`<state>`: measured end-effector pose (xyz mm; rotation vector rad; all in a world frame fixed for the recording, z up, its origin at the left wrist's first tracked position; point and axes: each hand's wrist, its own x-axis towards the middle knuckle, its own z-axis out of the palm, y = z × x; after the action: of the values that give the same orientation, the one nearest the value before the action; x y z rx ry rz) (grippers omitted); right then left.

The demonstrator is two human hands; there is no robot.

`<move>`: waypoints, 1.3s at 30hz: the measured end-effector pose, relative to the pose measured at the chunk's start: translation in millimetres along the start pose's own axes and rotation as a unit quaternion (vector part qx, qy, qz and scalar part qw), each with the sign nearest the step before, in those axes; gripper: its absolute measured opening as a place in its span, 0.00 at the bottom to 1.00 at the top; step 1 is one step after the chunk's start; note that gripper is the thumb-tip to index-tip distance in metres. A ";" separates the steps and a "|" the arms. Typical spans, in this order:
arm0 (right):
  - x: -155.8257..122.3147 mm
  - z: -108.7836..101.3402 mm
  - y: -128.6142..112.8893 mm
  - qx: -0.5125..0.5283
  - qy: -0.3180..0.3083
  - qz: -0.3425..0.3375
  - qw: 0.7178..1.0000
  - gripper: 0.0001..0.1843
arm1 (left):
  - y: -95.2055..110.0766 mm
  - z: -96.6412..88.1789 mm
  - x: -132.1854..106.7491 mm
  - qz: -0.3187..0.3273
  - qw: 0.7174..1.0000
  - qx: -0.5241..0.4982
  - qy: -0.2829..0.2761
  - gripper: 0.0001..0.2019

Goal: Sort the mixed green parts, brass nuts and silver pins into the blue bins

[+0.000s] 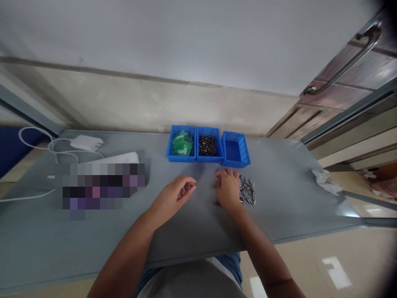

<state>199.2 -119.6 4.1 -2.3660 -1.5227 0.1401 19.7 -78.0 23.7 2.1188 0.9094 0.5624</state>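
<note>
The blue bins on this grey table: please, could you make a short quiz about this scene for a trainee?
1. How many blue bins stand in the row?
2. True or false: the green pieces lie in the leftmost bin.
3. Which hand, the left hand or the right hand, is nearer the pile of metal pins?

Key: 1. Three. 2. True. 3. The right hand.
</note>
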 end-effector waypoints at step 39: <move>-20.8 -18.1 -0.9 0.578 -0.231 -0.002 0.783 0.12 | -2.5 4.1 0.5 0.051 0.998 -0.018 -0.011 0.09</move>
<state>194.2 -141.8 19.5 -1.3233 -1.0435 1.3109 21.5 -78.4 19.3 2.1439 0.7777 0.6020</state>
